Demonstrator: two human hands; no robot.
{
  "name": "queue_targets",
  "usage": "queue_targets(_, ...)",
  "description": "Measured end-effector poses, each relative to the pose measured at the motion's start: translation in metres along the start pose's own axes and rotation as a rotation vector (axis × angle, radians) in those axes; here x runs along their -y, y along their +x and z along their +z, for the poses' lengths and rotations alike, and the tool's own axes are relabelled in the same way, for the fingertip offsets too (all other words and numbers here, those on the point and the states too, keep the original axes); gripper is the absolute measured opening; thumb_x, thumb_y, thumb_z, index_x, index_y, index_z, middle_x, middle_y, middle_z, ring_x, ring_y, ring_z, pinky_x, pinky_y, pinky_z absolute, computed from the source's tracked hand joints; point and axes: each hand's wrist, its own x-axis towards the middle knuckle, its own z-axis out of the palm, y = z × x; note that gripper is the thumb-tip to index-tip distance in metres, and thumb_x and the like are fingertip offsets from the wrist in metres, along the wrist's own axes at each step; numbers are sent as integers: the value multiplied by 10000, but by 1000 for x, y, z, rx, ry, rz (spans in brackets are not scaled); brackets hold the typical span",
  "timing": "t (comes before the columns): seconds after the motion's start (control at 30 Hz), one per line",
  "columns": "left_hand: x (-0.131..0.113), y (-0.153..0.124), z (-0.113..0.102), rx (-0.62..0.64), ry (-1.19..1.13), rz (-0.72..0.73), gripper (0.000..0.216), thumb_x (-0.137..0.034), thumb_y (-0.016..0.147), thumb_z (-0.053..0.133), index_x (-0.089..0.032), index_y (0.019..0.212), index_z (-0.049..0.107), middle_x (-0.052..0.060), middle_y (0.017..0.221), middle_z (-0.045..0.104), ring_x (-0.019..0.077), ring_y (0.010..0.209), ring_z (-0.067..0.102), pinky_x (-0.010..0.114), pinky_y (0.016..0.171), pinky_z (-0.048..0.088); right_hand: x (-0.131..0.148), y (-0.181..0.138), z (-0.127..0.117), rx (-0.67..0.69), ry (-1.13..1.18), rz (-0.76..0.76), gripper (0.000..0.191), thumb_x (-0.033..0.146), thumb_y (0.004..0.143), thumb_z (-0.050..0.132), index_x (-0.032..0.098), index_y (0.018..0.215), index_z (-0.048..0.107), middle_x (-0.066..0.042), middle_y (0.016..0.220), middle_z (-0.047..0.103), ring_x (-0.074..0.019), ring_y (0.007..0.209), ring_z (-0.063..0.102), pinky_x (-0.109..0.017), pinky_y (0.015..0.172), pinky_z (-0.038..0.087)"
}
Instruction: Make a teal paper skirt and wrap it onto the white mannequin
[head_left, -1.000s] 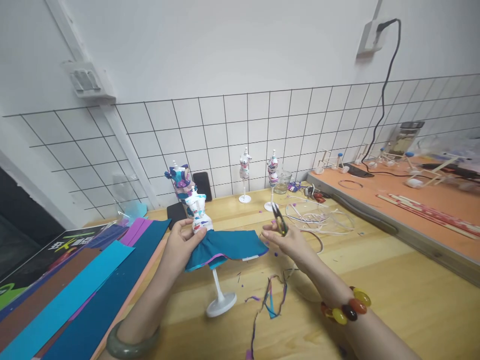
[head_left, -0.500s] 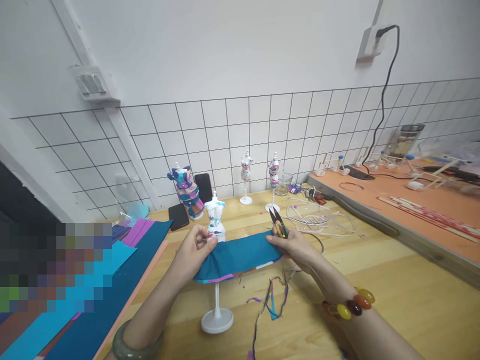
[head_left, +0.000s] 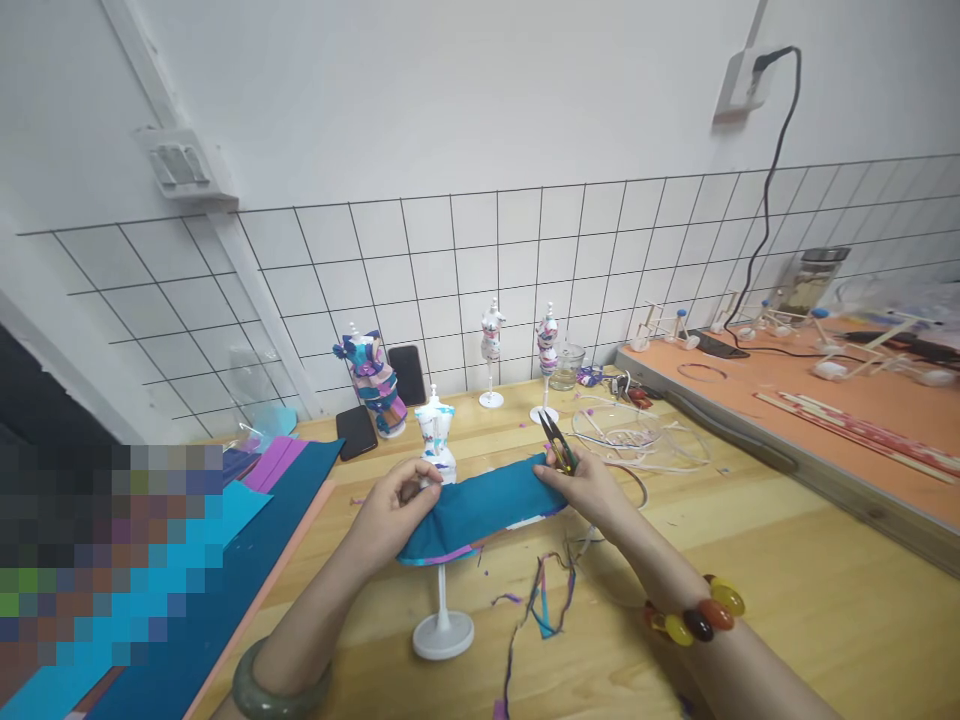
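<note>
A strip of teal fabric (head_left: pixel 487 508) with a purple and light-blue lower edge stretches between my hands, across the waist of a small white dress form (head_left: pixel 435 430). My left hand (head_left: pixel 396 505) pinches the strip's left end beside the form. At the other end my right hand (head_left: pixel 589 488) grips the strip between thumb and fingers. That same hand also holds small scissors (head_left: pixel 556 440), their dark blades pointing up and away. Below the fabric, the form's round stand base (head_left: pixel 443 636) rests on the wooden table.
Behind stand a dress form in layered fabric (head_left: pixel 373 385) and two smaller painted ones (head_left: pixel 491 345). Phones (head_left: pixel 356 433) lie at the back left, near coloured fabric sheets (head_left: pixel 262 540). Thin scraps (head_left: pixel 546 600) and tangled cords (head_left: pixel 637 435) lie right; an orange board (head_left: pixel 825 420) borders the table.
The fabric strip, the dress form behind it and my left hand have shifted slightly right. The strip's right end is a little higher. Both hands keep their hold.
</note>
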Motion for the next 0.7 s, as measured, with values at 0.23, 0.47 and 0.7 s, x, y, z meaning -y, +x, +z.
queue_targets(0.23, 2, 0, 0, -48, -45, -23, 159, -303, 684, 611, -207, 791, 545, -73, 540, 350, 105, 499, 368, 206, 472, 265, 12, -5, 3, -87, 8, -50, 308, 467, 668, 653, 202, 717, 504, -23, 709, 553, -173, 668, 511, -266, 583, 393)
queue_targets(0.47, 3, 3, -6, -180, -19, -54, 162, -306, 663, 626, -206, 772, 561, -55, 566, 457, 107, 497, 413, 203, 455, 281, 40, -46, 36, 292, 197, 44, 483, 583, 860, 332, 183, 657, 510, 79, 427, 305, -62, 353, 247, -191, 363, 194)
queue_targets(0.7, 14, 8, -12, -202, -43, -74, 218, -351, 677, 627, -196, 811, 551, -46, 597, 496, 110, 502, 453, 202, 470, 323, 32, -66, 57, 768, 455, 417, 440, 539, 864, 354, 147, 801, 544, 20, 509, 565, -50, 274, 395, -154, 285, 295)
